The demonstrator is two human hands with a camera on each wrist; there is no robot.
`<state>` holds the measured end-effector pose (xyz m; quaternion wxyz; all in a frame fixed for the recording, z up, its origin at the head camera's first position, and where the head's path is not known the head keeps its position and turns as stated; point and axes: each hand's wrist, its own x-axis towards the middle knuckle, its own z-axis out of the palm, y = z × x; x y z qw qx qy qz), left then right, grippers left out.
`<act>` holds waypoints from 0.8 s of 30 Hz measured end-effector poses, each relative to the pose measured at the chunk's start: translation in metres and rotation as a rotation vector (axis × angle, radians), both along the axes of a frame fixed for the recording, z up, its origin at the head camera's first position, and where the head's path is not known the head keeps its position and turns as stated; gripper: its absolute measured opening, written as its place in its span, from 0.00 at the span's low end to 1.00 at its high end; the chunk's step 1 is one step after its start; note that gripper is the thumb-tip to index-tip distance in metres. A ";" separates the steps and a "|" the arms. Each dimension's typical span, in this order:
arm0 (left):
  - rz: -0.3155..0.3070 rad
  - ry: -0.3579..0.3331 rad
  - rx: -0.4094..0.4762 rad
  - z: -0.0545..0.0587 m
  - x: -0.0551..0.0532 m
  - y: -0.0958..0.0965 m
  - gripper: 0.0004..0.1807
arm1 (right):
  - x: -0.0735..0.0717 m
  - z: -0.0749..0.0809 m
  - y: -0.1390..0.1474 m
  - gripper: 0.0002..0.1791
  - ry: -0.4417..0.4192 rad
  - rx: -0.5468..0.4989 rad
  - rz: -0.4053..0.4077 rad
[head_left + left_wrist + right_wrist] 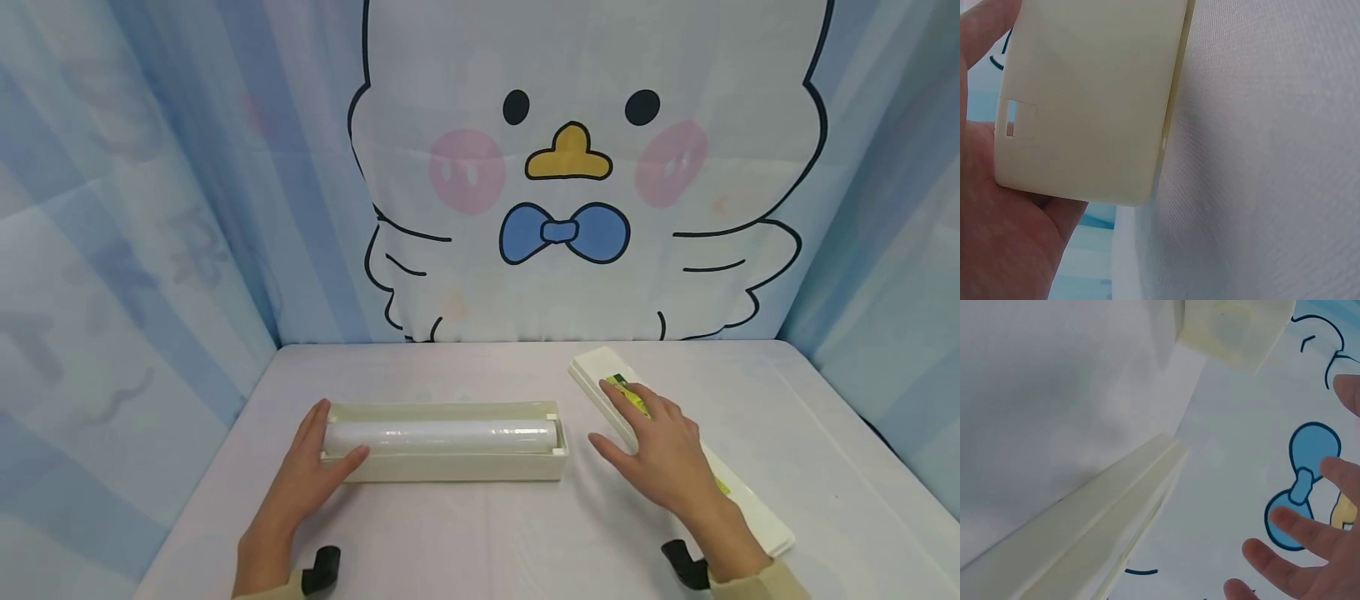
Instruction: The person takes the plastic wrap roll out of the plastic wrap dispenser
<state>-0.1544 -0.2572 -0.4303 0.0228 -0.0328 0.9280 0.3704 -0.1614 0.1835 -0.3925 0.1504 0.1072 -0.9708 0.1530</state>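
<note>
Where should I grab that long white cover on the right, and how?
Probably mid-length, pinching the white cover across its two long edges, coming from above. It lies flat and diagonally on the table, long but narrow, so a middle hold should balance it. The right grip hovers over it.

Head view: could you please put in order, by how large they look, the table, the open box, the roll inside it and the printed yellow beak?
From largest to smallest:
1. Table
2. Open box
3. Roll, lying within the box
4. Printed yellow beak
</note>
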 end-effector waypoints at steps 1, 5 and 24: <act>-0.001 0.002 -0.001 0.000 0.000 0.000 0.60 | 0.000 0.000 -0.001 0.39 0.000 -0.002 0.006; -0.002 0.011 0.001 -0.001 0.000 0.000 0.60 | -0.001 -0.002 -0.002 0.38 0.008 -0.022 0.037; 0.006 -0.002 0.007 -0.001 -0.001 0.000 0.60 | -0.005 -0.007 -0.017 0.39 -0.013 -0.020 0.059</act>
